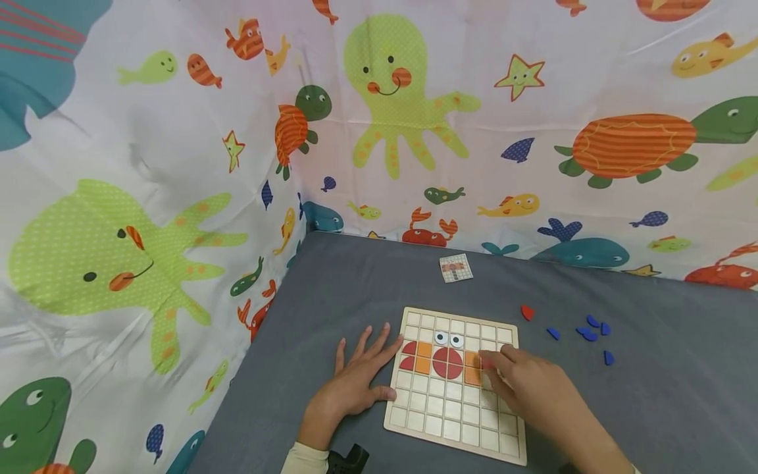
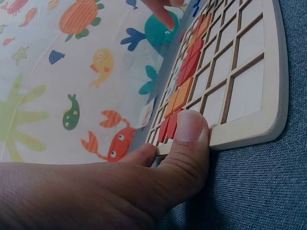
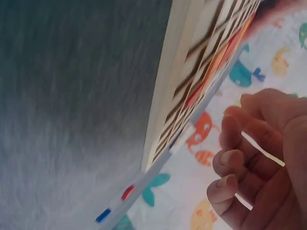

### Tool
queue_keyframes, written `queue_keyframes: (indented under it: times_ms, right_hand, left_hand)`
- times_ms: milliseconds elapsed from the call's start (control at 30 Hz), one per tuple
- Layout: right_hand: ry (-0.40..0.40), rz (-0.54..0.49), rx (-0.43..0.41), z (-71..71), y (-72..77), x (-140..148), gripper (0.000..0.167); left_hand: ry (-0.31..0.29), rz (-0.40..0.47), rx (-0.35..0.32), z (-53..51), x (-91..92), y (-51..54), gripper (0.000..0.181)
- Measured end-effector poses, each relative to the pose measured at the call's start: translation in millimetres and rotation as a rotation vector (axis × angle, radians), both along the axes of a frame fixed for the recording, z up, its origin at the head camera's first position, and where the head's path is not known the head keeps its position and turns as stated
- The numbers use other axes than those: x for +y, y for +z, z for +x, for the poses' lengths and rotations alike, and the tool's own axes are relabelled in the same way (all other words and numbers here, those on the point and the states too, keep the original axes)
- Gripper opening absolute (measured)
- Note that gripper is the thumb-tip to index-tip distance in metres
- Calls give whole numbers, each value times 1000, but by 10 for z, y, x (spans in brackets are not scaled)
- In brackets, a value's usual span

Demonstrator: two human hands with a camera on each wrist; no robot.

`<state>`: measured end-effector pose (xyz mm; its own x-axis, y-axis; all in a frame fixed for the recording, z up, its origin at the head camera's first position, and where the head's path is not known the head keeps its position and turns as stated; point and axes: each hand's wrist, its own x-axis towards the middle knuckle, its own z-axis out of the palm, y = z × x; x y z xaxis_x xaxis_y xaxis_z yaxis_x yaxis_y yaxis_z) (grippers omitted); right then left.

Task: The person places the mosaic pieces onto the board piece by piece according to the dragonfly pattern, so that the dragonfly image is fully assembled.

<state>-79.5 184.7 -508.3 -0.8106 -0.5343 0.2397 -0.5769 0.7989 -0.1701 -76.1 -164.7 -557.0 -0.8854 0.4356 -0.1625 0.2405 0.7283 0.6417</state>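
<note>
A wooden grid board (image 1: 452,431) lies on the grey cloth. Set in its cells are red quarter-circle pieces forming a disc (image 1: 447,363), orange pieces (image 1: 423,359) at either side, more red pieces (image 1: 408,355) at the left edge, and two eye tiles (image 1: 441,338). My left hand (image 1: 358,375) steadies the board's left side, fingers spread; its thumb (image 2: 184,136) touches the rim. Over the right part hovers my right hand (image 1: 527,385), fingers loosely bent. In the right wrist view nothing shows between those fingers, and a red piece (image 3: 194,98) lies in the grid beyond.
Several blue pieces (image 1: 587,334) lie scattered on the cloth to the right, with one red piece (image 1: 528,313) nearer the board. Behind the board is a small pattern card (image 1: 456,268). A sea-animal curtain (image 1: 385,197) borders the table at the back and left.
</note>
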Motion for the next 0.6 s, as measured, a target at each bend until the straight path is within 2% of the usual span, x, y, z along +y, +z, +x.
queue_keyframes:
  times_ms: [100, 167, 267, 300, 433, 533, 600]
  right_hand:
    - [-46, -12, 17, -76, 24, 106, 30]
    - [-84, -13, 8, -129, 36, 181, 34]
    - [-128, -12, 4, -205, 54, 280, 35]
    - [-136, -11, 8, -230, 56, 311, 35]
    - [-158, -21, 37, -318, 51, 417, 36]
    - [-172, -26, 59, -388, 24, 476, 36]
    - [-182, -24, 66, -440, 1, 513, 32]
  left_hand:
    - [-13, 16, 7, 6, -8, 17, 100]
    - [-19, 21, -2, 13, -1, 77, 99]
    - [-23, 27, 9, 16, -5, 78, 98]
    - [-22, 30, 14, 18, -6, 67, 98]
    - [-11, 4, -3, 22, 12, 135, 97]
    - [-3, -17, -30, 25, 37, 218, 97]
    - [-3, -18, -33, 21, 36, 205, 97]
